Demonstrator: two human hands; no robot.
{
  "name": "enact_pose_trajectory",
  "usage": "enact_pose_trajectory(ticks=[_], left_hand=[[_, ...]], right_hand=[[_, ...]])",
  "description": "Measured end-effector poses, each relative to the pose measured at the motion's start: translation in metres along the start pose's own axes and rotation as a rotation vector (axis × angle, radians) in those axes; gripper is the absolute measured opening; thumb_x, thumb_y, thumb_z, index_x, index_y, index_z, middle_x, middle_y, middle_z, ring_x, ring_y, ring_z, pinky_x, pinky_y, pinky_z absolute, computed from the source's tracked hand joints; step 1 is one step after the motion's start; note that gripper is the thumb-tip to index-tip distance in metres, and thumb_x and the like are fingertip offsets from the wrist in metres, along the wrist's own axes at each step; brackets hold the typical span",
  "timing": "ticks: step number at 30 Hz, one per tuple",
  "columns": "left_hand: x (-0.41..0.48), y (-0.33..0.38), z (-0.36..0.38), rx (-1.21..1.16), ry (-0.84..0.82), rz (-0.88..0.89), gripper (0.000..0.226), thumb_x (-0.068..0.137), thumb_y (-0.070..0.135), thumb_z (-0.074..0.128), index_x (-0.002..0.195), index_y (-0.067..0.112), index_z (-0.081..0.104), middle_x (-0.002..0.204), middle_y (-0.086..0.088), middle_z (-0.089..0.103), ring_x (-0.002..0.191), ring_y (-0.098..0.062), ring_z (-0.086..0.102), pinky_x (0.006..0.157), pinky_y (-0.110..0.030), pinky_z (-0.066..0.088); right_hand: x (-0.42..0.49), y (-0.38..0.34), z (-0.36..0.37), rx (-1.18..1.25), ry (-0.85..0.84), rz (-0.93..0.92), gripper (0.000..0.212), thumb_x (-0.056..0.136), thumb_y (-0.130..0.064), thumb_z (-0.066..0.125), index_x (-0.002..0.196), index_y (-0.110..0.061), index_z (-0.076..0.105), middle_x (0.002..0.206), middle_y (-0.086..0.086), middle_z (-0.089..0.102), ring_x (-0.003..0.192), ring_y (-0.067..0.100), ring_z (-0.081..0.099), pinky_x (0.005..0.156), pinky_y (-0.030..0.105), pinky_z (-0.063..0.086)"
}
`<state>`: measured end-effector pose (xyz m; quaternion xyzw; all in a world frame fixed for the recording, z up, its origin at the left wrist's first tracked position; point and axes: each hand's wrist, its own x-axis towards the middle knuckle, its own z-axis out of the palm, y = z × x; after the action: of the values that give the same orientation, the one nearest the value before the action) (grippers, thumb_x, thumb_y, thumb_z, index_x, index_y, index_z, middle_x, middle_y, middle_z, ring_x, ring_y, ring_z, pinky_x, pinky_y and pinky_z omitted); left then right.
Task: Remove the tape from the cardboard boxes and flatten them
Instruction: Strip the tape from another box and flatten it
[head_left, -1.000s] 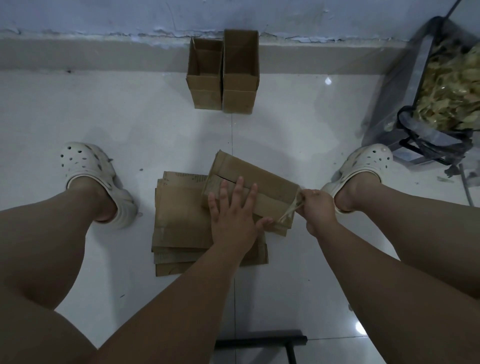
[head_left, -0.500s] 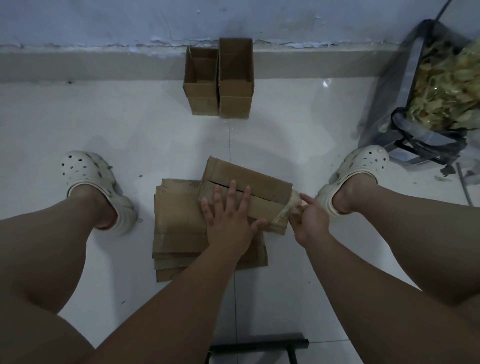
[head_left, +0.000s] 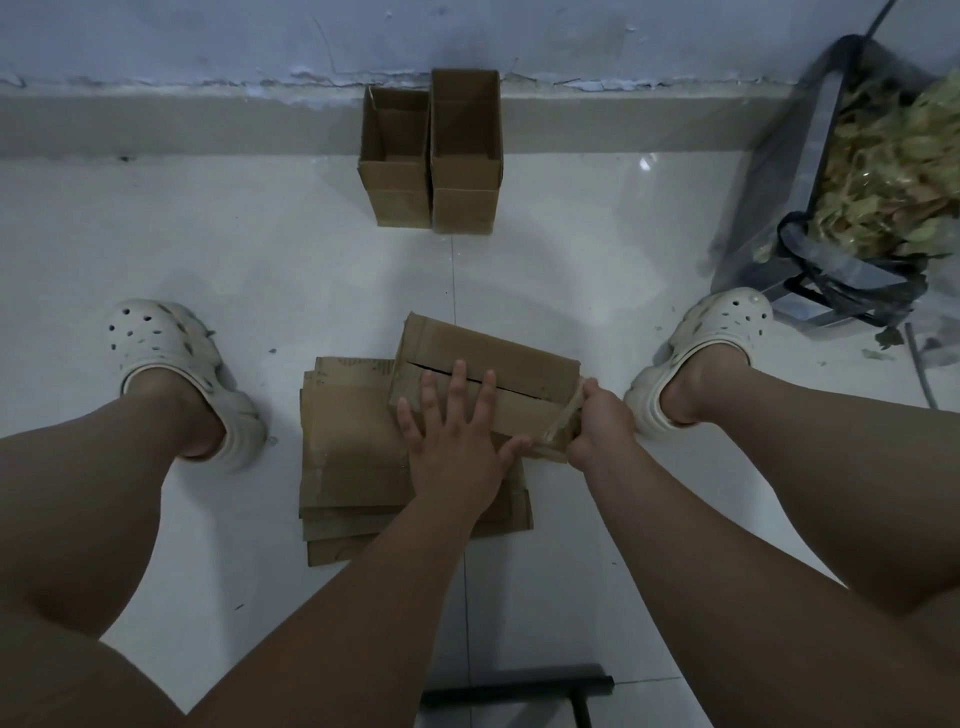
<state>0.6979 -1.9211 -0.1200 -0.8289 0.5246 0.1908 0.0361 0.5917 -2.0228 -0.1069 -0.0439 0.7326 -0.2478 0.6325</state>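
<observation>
The box (head_left: 493, 353) lay on the stack of flattened cardboard (head_left: 348, 447), long axis running far left to near right. The left hand (head_left: 457, 447) pressed it down, fingers spread. The right hand (head_left: 597, 423), nearer the taped right end, pinched the tape (head_left: 562, 415); the peel probably led rightward.

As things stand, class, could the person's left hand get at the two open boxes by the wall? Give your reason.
Probably not without leaning forward. Nothing blocks the way, only bare floor lies between, but the left hand presses flat on the taped box and the two open boxes stand well beyond it.
</observation>
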Motion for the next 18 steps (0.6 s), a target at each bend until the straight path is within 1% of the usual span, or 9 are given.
enact_pose_trajectory(ticks=[3, 6, 8, 9, 11, 12, 14, 17, 18], left_hand=[[0.002, 0.001, -0.001, -0.01, -0.007, -0.013, 0.083, 0.082, 0.078, 0.018, 0.148, 0.036, -0.01, 0.158, -0.001, -0.016, 0.143, -0.033, -0.018, 0.108, -0.056, -0.016], [0.001, 0.003, 0.0, -0.006, 0.0, -0.018, 0.084, 0.083, 0.078, 0.018, 0.148, 0.035, -0.011, 0.158, -0.002, -0.016, 0.142, -0.033, -0.018, 0.108, -0.056, -0.016], [-0.002, 0.004, 0.002, -0.005, -0.001, -0.019, 0.083, 0.083, 0.077, 0.018, 0.148, 0.035, -0.012, 0.158, -0.002, -0.017, 0.142, -0.034, -0.018, 0.107, -0.057, -0.017], [-0.003, 0.004, 0.003, -0.003, -0.008, -0.022, 0.083, 0.083, 0.077, 0.017, 0.148, 0.035, -0.013, 0.158, -0.002, -0.018, 0.142, -0.034, -0.019, 0.107, -0.057, -0.017], [0.0, 0.003, 0.001, -0.006, -0.023, -0.035, 0.082, 0.083, 0.077, 0.015, 0.147, 0.036, -0.015, 0.157, -0.001, -0.019, 0.142, -0.034, -0.02, 0.107, -0.057, -0.017], [0.002, 0.003, 0.0, -0.011, -0.028, -0.04, 0.082, 0.082, 0.077, 0.014, 0.147, 0.036, -0.014, 0.157, -0.001, -0.019, 0.142, -0.033, -0.02, 0.107, -0.057, -0.017], [0.004, 0.004, -0.001, -0.021, -0.032, -0.047, 0.082, 0.082, 0.077, 0.014, 0.148, 0.036, -0.012, 0.158, 0.0, -0.018, 0.142, -0.033, -0.019, 0.108, -0.057, -0.017], [0.003, 0.007, -0.001, -0.025, -0.026, -0.051, 0.083, 0.082, 0.078, 0.015, 0.148, 0.035, -0.012, 0.158, -0.001, -0.018, 0.142, -0.033, -0.019, 0.107, -0.057, -0.017], [0.003, 0.006, -0.001, -0.026, -0.025, -0.052, 0.083, 0.082, 0.078, 0.015, 0.148, 0.035, -0.012, 0.158, -0.001, -0.018, 0.142, -0.033, -0.019, 0.108, -0.057, -0.017]], right_hand=[[-0.002, 0.002, -0.001, 0.106, 0.108, 0.012, 0.027, 0.095, -0.007, 0.047, 0.068, -0.011, 0.051, 0.07, 0.003, 0.054, 0.058, 0.018, 0.053, 0.048, 0.027, 0.045], [-0.003, 0.004, -0.001, -0.021, 0.108, -0.086, 0.023, 0.101, -0.009, 0.033, 0.084, -0.014, 0.047, 0.08, 0.002, 0.043, 0.06, 0.014, 0.042, 0.046, 0.021, 0.042], [-0.004, 0.007, -0.001, -0.374, 0.159, -0.154, 0.024, 0.103, -0.02, 0.035, 0.117, -0.011, 0.053, 0.1, 0.003, 0.051, 0.076, 0.012, 0.053, 0.054, 0.012, 0.044], [-0.011, 0.008, 0.0, -0.561, 0.231, -0.142, 0.032, 0.101, -0.027, 0.041, 0.125, -0.009, 0.053, 0.113, 0.002, 0.054, 0.094, 0.012, 0.058, 0.069, 0.013, 0.046], [-0.017, 0.014, -0.004, -1.14, 0.319, -0.323, 0.037, 0.098, -0.033, 0.05, 0.128, -0.013, 0.055, 0.127, 0.0, 0.056, 0.117, 0.014, 0.055, 0.091, 0.02, 0.043], [-0.012, 0.017, -0.007, -1.241, 0.291, -0.344, 0.036, 0.098, -0.033, 0.05, 0.128, -0.013, 0.056, 0.129, 0.001, 0.055, 0.12, 0.015, 0.053, 0.095, 0.022, 0.042], [-0.01, 0.026, -0.015, -1.163, 0.356, -0.238, 0.037, 0.099, -0.029, 0.048, 0.13, -0.011, 0.054, 0.132, 0.004, 0.053, 0.124, 0.018, 0.052, 0.098, 0.025, 0.041], [-0.015, 0.042, -0.018, -0.319, 0.341, -0.167, 0.045, 0.103, -0.036, 0.037, 0.125, 0.0, 0.055, 0.121, 0.015, 0.059, 0.111, 0.03, 0.058, 0.088, 0.037, 0.045], [-0.021, 0.047, -0.019, -0.327, 0.324, -0.237, 0.051, 0.103, -0.045, 0.034, 0.115, -0.003, 0.059, 0.106, 0.012, 0.062, 0.095, 0.028, 0.06, 0.077, 0.036, 0.043]])
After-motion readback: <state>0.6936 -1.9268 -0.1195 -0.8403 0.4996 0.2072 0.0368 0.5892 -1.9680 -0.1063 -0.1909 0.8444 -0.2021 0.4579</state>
